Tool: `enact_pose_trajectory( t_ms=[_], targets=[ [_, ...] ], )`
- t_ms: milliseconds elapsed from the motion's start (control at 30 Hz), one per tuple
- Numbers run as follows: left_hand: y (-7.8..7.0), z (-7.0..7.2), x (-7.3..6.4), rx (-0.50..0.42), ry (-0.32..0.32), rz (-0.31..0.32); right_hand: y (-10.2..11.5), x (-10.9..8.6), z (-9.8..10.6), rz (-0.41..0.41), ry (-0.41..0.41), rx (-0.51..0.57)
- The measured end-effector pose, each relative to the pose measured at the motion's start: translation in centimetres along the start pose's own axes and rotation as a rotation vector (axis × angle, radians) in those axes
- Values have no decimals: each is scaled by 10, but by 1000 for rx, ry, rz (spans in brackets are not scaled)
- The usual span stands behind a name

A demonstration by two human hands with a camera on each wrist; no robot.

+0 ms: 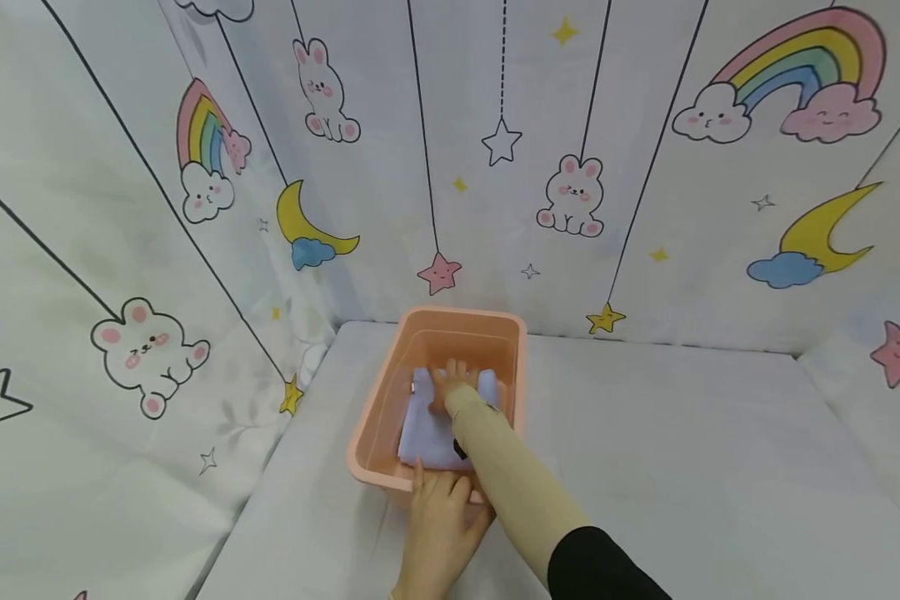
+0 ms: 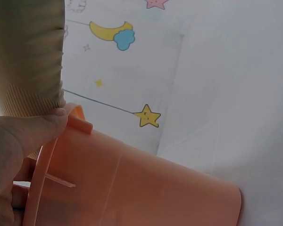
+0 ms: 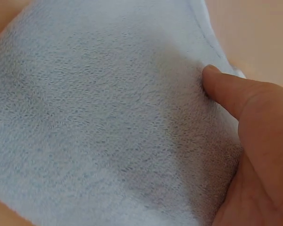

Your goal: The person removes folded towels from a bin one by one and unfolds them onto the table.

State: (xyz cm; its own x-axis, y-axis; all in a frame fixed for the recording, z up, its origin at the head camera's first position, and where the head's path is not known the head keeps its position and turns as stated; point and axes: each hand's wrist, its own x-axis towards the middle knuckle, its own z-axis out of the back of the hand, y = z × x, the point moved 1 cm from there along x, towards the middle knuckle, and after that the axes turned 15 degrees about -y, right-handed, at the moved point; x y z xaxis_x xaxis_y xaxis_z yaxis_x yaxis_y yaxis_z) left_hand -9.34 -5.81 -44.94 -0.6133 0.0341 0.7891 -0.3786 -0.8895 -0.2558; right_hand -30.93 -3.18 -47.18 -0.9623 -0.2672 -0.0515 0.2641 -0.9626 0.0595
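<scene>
The scene is closed in by a white drape (image 1: 390, 208), printed with rainbows, moons and stars, and in front of it a white surface (image 1: 682, 467) is spread. On the surface a peach bin (image 1: 461, 343) is set, its long axis pointed away from the person. The bin is crossed from the near right by a beige sleeve (image 1: 525, 475). Inside the bin, toward its floor, a pale lavender cloth (image 1: 423, 429) is held as a flat layer; its length seems to be lined up roughly with the bin's, though part of its right side is hidden by the sleeve.

The cloth is reached most closely by the right hand (image 1: 450, 387), which is laid over its far part; most of the cloth is left on the near side of that hand, toward the near rim. The near rim is gripped by the left hand (image 1: 442, 508), with its thumb (image 2: 40, 132) kept outside and other fingers hooked over; the cloth is lying just beyond them. The right hand's fingers are spread, with nothing seen pinched, and the cloth's terry face is touched by the tip of its thumb (image 3: 226, 89), close to one edge. Any lift would probably be governed by that nearness of thumb to edge.
</scene>
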Motion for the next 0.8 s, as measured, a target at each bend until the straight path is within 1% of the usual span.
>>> enact_pose_trajectory(
  t_ms=[100,167,200,367,467,633,800],
  targets=[
    [0,0,-1,16,0,2,0,-3,6,18,-19,6],
    [0,1,-1,29,3,6,0,-6,19,39,-36,6],
    [0,1,-1,34,6,9,-1,-5,20,51,-56,-7],
    [-1,2,-2,34,60,45,-2,-3,37,83,-99,-38],
    [0,1,-2,33,73,48,-2,-4,49,100,-119,-33],
    [2,-1,-1,28,55,37,-3,-2,62,120,-158,-19],
    [4,-2,1,12,41,25,-6,0,76,131,-201,20]
  ],
)
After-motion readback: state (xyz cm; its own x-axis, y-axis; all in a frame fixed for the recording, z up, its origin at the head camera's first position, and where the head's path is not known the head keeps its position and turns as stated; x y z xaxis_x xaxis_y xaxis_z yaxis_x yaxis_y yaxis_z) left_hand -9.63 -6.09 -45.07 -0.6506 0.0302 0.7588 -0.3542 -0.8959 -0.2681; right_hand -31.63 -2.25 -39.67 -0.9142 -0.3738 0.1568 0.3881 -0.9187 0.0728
